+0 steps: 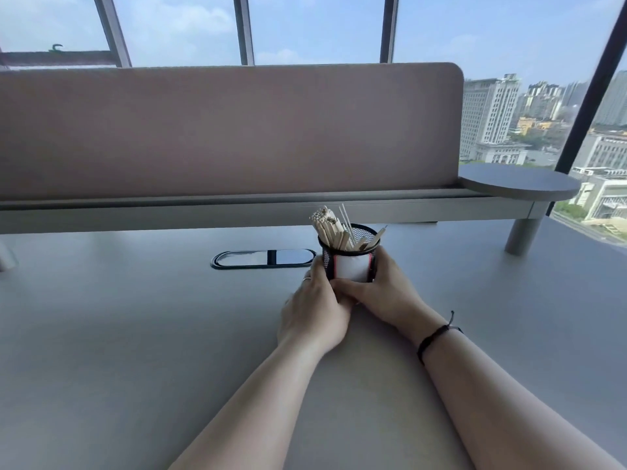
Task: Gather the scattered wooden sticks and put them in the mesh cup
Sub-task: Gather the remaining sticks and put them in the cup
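Note:
A black mesh cup [349,254] with a white label stands upright on the grey desk [135,334], just right of centre. Several wooden sticks [330,227] stand bundled inside it and lean to the left above the rim. My left hand [315,307] wraps the cup's left side and base. From the right, my right hand [383,293] cups the other side, its thumb lying across the front bottom. Both hands touch each other in front of the cup. I see no loose sticks on the desk.
A black oval cable port [263,258] is set into the desk left of the cup. A pinkish divider panel [220,130] with a grey shelf rail runs across the back. A round grey side shelf [519,181] on a leg stands at the back right by the windows.

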`<state>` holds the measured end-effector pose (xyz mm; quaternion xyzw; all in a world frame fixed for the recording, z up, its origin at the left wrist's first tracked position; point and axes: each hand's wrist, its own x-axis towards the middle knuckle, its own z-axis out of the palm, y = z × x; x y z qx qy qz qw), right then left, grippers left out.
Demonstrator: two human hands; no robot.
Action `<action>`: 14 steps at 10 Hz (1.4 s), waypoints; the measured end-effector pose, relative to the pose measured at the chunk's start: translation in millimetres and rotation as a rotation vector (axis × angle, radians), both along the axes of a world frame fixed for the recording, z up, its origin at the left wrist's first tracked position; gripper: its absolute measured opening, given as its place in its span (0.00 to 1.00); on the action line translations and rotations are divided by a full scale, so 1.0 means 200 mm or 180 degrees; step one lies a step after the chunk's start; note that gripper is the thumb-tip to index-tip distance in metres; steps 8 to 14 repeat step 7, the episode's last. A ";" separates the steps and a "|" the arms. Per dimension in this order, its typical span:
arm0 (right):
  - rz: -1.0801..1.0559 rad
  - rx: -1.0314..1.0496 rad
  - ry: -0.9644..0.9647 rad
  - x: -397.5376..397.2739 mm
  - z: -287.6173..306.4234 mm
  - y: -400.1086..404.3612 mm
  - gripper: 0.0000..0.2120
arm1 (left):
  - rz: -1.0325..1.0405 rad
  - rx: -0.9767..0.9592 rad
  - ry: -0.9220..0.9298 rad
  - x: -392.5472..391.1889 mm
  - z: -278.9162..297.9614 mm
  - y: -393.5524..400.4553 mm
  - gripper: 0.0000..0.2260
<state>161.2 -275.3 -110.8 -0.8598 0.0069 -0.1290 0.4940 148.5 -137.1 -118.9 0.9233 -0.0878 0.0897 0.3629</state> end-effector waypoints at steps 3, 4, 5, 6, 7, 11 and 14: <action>0.0115 0.0075 0.0003 0.18 -0.05 -0.02 0.36 | 0.0137 0.0123 0.0016 0.15 -0.03 -0.04 0.31; 0.0128 0.0009 0.0074 0.19 -0.04 -0.03 0.37 | 0.0161 0.0107 0.0002 0.16 -0.02 -0.05 0.29; 0.0077 -0.0099 0.0119 0.18 -0.03 -0.04 0.39 | 0.0147 0.0101 0.0038 0.15 -0.02 -0.06 0.28; 0.0026 -0.0218 0.0124 0.17 -0.03 -0.03 0.49 | 0.0175 0.0071 0.0067 0.17 -0.02 -0.05 0.32; -0.0113 -0.0329 0.0200 0.10 -0.02 -0.04 0.63 | 0.0283 0.0061 0.0126 0.14 0.00 -0.06 0.37; -0.0113 -0.0329 0.0200 0.10 -0.02 -0.04 0.63 | 0.0283 0.0061 0.0126 0.14 0.00 -0.06 0.37; -0.0113 -0.0329 0.0200 0.10 -0.02 -0.04 0.63 | 0.0283 0.0061 0.0126 0.14 0.00 -0.06 0.37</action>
